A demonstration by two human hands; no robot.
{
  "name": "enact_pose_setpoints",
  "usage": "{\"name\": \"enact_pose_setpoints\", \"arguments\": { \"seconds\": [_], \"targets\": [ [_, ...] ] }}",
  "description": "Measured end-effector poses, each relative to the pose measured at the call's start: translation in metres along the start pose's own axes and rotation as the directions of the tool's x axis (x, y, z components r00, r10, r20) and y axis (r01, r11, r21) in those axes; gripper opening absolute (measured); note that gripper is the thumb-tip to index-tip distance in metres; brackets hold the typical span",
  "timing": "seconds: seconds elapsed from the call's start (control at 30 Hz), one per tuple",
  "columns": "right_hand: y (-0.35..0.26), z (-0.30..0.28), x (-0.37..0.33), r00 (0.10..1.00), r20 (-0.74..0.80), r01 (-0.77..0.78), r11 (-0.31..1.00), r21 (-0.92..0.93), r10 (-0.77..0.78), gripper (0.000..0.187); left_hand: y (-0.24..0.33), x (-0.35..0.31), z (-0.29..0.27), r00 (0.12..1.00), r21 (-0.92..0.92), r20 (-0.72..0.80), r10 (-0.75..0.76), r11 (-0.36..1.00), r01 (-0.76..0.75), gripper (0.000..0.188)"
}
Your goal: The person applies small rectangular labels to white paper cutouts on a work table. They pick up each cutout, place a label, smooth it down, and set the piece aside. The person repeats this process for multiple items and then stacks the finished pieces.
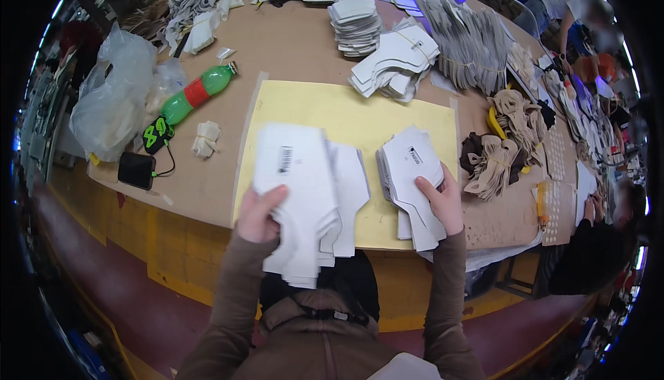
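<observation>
My left hand (259, 215) is closed on a stack of white cut pieces (296, 172), thumb on top, raised near the table's front edge and slightly blurred. Each piece has a wide end and a narrower curved end; the top one bears a small dark print. Partly behind that stack, another pile of white pieces (351, 190) lies on the yellow sheet (304, 100). To the right, my right hand (443, 200) grips the edge of a second printed stack (409, 162), its thumb on the top piece and its other fingers mostly hidden.
Beyond the sheet lie a banded white bundle (398, 58), a white stack (355, 25) and grey bundles (467, 41). A green bottle (200, 94), plastic bag (114, 96) and black phone-like object (137, 170) sit left. Beige bundles (512, 120) lie right. Other people work nearby.
</observation>
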State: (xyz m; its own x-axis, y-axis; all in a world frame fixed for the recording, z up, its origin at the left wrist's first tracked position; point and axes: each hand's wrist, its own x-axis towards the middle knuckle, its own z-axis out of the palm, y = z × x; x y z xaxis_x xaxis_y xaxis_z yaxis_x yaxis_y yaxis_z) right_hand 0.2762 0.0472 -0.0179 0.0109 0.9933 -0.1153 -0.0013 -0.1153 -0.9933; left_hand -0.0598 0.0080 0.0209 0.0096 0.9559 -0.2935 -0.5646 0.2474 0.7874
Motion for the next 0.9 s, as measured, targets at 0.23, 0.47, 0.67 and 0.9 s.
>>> {"name": "enact_pose_setpoints", "arguments": {
  "seconds": [0.23, 0.47, 0.67, 0.9],
  "targets": [
    [0.008, -0.008, -0.009, 0.975, -0.076, 0.098, 0.708, -0.7, -0.21, 0.067, -0.063, 0.025, 0.029, 0.892, 0.974, 0.207, 0.403, 0.003, -0.227, 0.065],
    [-0.001, 0.015, -0.018, 0.99, -0.01, 0.135, 0.949, -0.284, -0.144, 0.09, -0.082, 0.022, 0.022, 0.895, 0.885, 0.072, 0.44, 0.385, -0.261, 0.093],
    [-0.013, 0.038, -0.037, 0.987, -0.041, 0.15, 0.987, -0.054, -0.153, 0.099, -0.085, 0.025, 0.05, 0.935, 0.472, -0.019, 0.355, 0.827, -0.304, 0.094],
    [0.001, 0.041, -0.029, 0.995, -0.073, 0.065, 0.994, -0.084, -0.071, 0.096, -0.068, 0.061, 0.043, 0.982, 0.239, -0.186, 0.005, 0.97, 0.041, 0.091]
  ]
}}
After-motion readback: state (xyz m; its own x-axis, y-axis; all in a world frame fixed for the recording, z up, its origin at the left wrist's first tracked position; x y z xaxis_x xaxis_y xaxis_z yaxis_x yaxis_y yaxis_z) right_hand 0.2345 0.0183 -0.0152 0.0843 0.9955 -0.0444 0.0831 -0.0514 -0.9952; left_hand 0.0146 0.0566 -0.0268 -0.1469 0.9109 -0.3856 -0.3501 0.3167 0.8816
